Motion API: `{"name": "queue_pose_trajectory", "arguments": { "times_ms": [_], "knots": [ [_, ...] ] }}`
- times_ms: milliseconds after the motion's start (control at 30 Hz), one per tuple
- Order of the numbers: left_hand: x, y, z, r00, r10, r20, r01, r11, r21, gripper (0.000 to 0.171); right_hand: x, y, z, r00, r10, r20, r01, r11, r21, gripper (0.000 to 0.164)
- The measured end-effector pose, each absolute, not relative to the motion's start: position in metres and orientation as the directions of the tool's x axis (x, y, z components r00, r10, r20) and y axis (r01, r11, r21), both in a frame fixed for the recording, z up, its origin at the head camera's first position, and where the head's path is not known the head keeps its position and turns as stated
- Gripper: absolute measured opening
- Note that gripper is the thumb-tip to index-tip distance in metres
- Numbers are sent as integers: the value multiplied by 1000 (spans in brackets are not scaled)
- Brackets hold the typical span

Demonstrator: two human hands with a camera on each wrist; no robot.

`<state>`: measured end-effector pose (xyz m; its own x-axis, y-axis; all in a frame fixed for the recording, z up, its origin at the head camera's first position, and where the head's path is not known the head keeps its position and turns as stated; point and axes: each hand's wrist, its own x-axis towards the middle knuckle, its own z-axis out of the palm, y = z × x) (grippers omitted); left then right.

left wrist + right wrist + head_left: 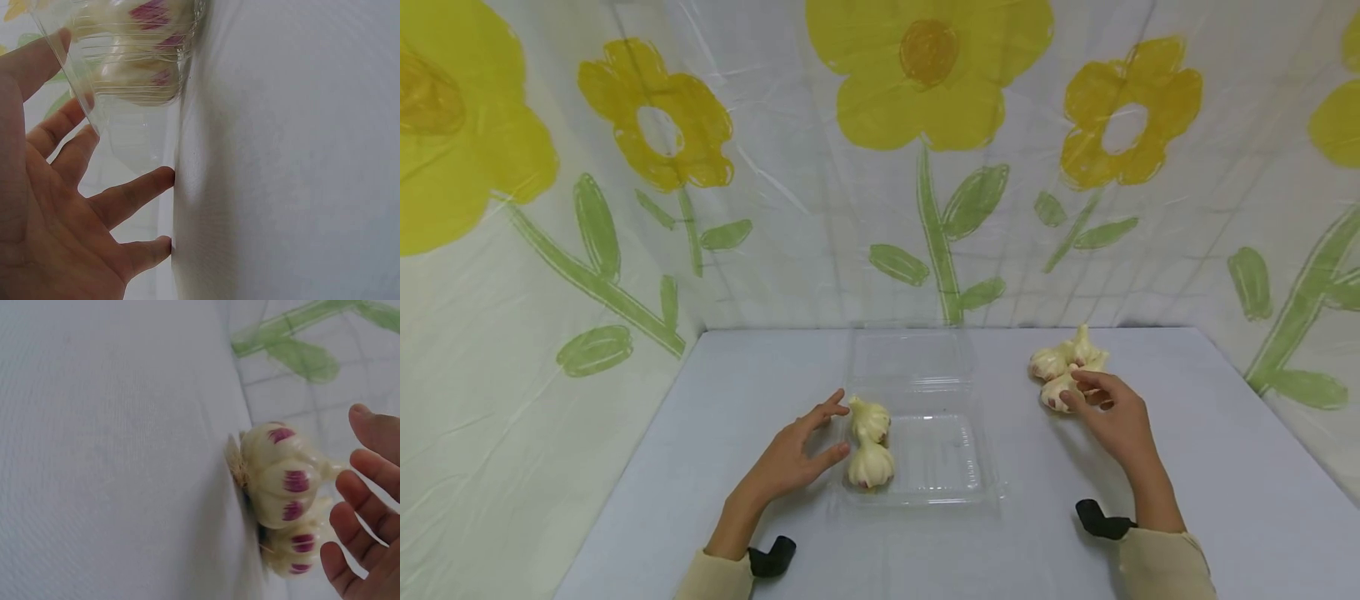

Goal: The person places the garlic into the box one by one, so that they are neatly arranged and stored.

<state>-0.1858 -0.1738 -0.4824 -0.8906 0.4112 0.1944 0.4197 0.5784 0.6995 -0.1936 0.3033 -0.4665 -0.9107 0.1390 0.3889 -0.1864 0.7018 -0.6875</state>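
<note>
A clear plastic clamshell box [925, 502] stands on the table with its lid [910, 354] folded back. Two garlic bulbs [870, 465] sit along the left side of its base. My left hand [793, 454] is at the box's left wall, fingers spread, thumb and fingertips at the rim; in the left wrist view two fingers [134, 197] reach down to the table. Over at the right, my right hand [1116, 417] hovers at a cluster of several garlic bulbs [1051, 364], fingers loosely bent. The right wrist view shows purple-marked bulbs [284, 478] just beyond the fingertips, nothing between them.
A white cloth covers the table [700, 433]. Behind it hangs a pale curtain [790, 250] painted with yellow flowers, which also runs along both sides. Black straps with small mounts [772, 557] are on both wrists.
</note>
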Motion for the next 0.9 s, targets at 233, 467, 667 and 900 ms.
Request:
{"name": "queue_pose_trajectory", "arguments": {
  "times_ms": [233, 467, 667, 900],
  "knots": [
    [-185, -175, -482, -889, 414, 196, 420, 565, 710, 52, -194, 309, -471, -935, 171, 311, -87, 739, -668, 45],
    [-185, -174, -482, -890, 413, 194, 417, 565, 712, 53, -194, 314, -475, -964, 149, 221, -39, 742, -669, 54],
    [-185, -174, -483, -890, 412, 195, 417, 566, 711, 53, -196, 315, -479, -979, 120, 168, -24, 744, -668, 60],
    [-186, -174, -483, -891, 410, 194, 416, 569, 709, 53, -198, 316, -481, -989, 90, 117, -17, 722, -692, 68]
  ]
}}
